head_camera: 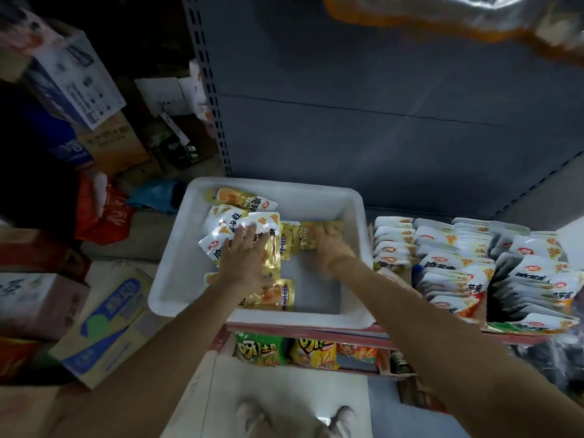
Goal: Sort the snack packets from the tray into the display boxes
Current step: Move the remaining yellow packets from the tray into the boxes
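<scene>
I see both hands in the white tray [354, 210]. Display boxes [474, 267] sit right of my right hand [328, 248], which looks clenched on a gold packet [311, 237], though it's blurred. My left hand [245, 251] lies flat, fingers straight, on white packets [227, 229].

I see two bare forearms entering from the lower edge; no sleeves, watch or rings are visible on either. The left hand [245, 259] and right hand [331, 248] are ungloved; the right is motion-blurred. Below, I note two light, pale-pink shoes [297, 418]; their detail is blurred.
</scene>
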{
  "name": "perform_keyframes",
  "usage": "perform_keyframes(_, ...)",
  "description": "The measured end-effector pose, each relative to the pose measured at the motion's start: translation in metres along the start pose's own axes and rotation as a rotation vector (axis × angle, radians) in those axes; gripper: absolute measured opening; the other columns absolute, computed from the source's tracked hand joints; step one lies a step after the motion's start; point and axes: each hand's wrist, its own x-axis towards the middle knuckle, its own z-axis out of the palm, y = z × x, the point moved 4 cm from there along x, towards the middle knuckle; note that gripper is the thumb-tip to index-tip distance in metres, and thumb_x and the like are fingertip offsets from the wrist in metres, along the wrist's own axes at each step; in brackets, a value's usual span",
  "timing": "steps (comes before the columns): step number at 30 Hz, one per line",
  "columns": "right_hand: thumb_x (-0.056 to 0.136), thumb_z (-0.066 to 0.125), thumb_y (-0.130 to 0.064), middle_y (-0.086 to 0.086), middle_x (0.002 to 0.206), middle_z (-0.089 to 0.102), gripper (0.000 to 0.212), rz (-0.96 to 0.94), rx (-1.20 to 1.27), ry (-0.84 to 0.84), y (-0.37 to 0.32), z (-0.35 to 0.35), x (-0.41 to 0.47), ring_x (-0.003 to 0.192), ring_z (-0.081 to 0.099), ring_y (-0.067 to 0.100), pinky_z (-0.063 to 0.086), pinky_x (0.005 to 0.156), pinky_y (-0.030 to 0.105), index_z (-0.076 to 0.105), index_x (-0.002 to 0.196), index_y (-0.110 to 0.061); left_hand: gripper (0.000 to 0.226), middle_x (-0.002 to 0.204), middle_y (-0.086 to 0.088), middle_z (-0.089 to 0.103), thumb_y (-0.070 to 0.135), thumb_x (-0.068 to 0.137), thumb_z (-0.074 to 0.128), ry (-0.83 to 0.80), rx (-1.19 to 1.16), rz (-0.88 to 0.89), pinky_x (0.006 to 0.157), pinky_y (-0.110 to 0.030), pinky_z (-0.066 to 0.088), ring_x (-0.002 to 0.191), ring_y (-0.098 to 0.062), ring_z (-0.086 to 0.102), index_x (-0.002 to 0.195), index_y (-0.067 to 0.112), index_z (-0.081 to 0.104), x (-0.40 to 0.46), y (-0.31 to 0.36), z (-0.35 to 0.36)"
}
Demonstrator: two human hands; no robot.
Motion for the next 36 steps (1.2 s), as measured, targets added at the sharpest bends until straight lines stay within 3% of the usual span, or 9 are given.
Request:
perform_keyframes(4,0.087,0.054,-0.003,0.011,0.153,0.014,0.073,-0.013,-0.113,-0.02,0.001,0.015,0.037,0.144,0.007,0.026,0.014,0.116,0.049,0.014,0.148,-0.015,0.105,0.158,-0.004,-0.013,0.051,0.076,0.07,-0.099,-0.016,-0.01,0.115,-0.051,0.002,0.145,-0.031,-0.011,0.151,0.026,-0.001,0.006,-0.018,0.016)
perform_keyframes(11,0.079,0.073,-0.026,0.016,0.13,0.043,0.065,0.144,-0.127,-0.1,-0.009,0.018,0.036,0.122,0.043,0.031,0.043,0.097,0.038,0.037,0.13,-0.007,0.094,0.159,-0.003,-0.008,0.038,0.082,0.068,-0.105,-0.153,-0.059,0.116,-0.048,0.007,0.146,-0.027,-0.004,0.151,0.027,0.004,0.004,-0.023,0.025)
perform_keyframes(15,0.087,0.062,-0.015,0.012,0.113,0.056,0.033,0.202,0.128,-0.074,-0.007,-0.002,0.019,0.109,0.056,0.03,0.047,0.08,0.033,0.049,0.115,-0.004,0.066,0.157,-0.007,0.015,0.029,0.09,0.059,0.028,-0.31,-0.093,0.117,-0.041,0.017,0.145,-0.025,0.012,0.146,0.017,0.028,0.006,-0.015,0.017)
perform_keyframes(19,0.089,0.058,-0.017,0.018,0.119,0.057,0.035,0.15,0.247,0.071,0.003,-0.038,-0.011,0.113,0.053,0.034,0.042,0.081,0.033,0.046,0.118,-0.001,0.04,0.135,-0.014,0.05,0.02,0.096,0.05,0.143,-0.61,-0.06,0.099,-0.03,0.035,0.125,-0.026,0.046,0.133,0.005,0.046,0.006,0.015,-0.012)
perform_keyframes(22,0.083,0.064,-0.006,0.013,0.101,0.061,0.029,0.048,0.545,0.187,0.018,-0.063,-0.033,0.099,0.059,0.032,0.044,0.076,0.035,0.047,0.107,-0.009,0.035,0.125,-0.01,0.06,0.017,0.097,0.049,0.091,-0.958,-0.016,0.092,-0.031,0.044,0.108,-0.024,0.06,0.13,0.006,0.049,0.005,0.046,-0.034)
perform_keyframes(27,0.07,0.067,0.012,-0.003,0.1,0.063,0.076,-0.147,0.855,0.324,0.048,-0.111,-0.066,0.086,0.064,0.017,0.054,0.076,0.035,0.035,0.128,-0.026,0.031,0.094,-0.008,0.07,0.01,0.092,0.056,0.192,-1.085,0.191,0.085,-0.037,0.049,0.083,-0.021,0.066,0.123,0.015,0.057,0.01,0.1,-0.07)
perform_keyframes(31,0.071,0.066,0.012,-0.009,0.109,0.062,0.106,-0.182,0.912,0.502,0.085,-0.145,-0.088,0.092,0.065,0.014,0.053,0.077,0.03,0.011,0.146,-0.039,0.033,0.105,-0.009,0.067,0.006,0.094,0.05,0.184,-0.957,0.287,0.085,-0.027,0.046,0.097,-0.024,0.064,0.126,0.011,0.055,0.013,0.139,-0.079)
perform_keyframes(33,0.072,0.066,0.012,-0.018,0.103,0.059,0.104,-0.192,0.857,0.597,0.101,-0.157,-0.098,0.087,0.065,0.013,0.053,0.074,0.025,0.011,0.147,-0.035,0.036,0.121,-0.013,0.06,0.007,0.093,0.052,0.127,-0.812,0.362,0.091,-0.024,0.041,0.112,-0.026,0.057,0.13,0.008,0.052,0.013,0.158,-0.072)
perform_keyframes(36,0.073,0.066,0.01,-0.019,0.095,0.057,0.088,-0.187,0.787,0.712,0.114,-0.165,-0.105,0.08,0.064,0.015,0.051,0.066,0.02,0.02,0.14,-0.022,0.053,0.142,-0.003,0.041,0.039,0.09,0.058,0.007,-0.548,0.406,0.106,-0.036,0.033,0.131,-0.021,0.035,0.137,0.02,0.045,0.007,0.174,-0.06)
